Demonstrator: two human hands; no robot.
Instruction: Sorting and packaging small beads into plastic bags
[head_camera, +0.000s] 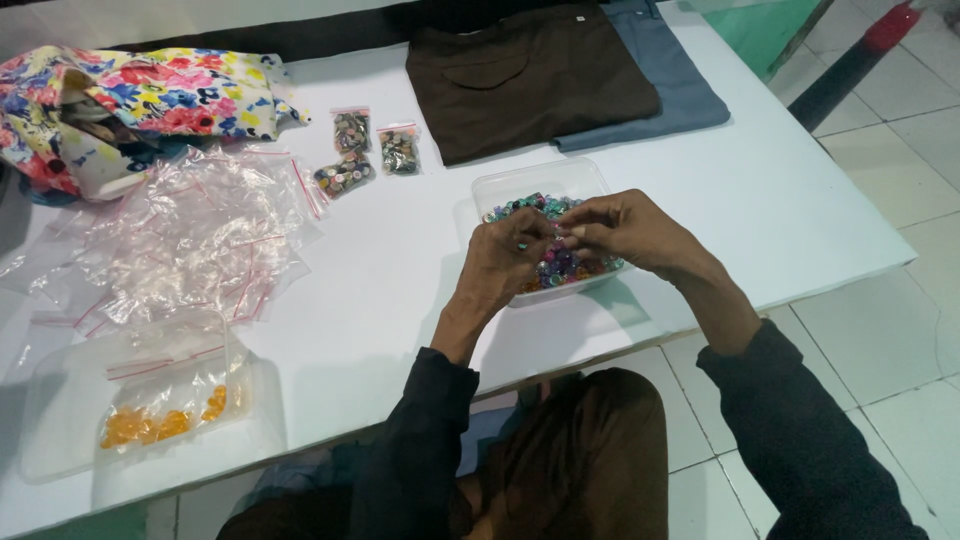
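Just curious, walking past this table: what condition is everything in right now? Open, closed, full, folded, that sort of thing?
Clear tub: lidless, full of mixed coloured beads.
Left hand: fingers pinched over the tub; what they hold is too small to tell.
Right hand: fingers pinched, meeting the left.
Three small bags: filled, lying flat.
Empty zip bags: loose pile.
Brown cloth: folded.
Blue cloth: folded.
Floral bag: open.

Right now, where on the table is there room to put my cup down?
Bare patches: the white table right of the bead tub, below the folded grey cloth; and the middle strip between the empty zip bags and the tub, below the three filled bags. Crowded: the left side, with the flowered bag and the tub of orange pieces.
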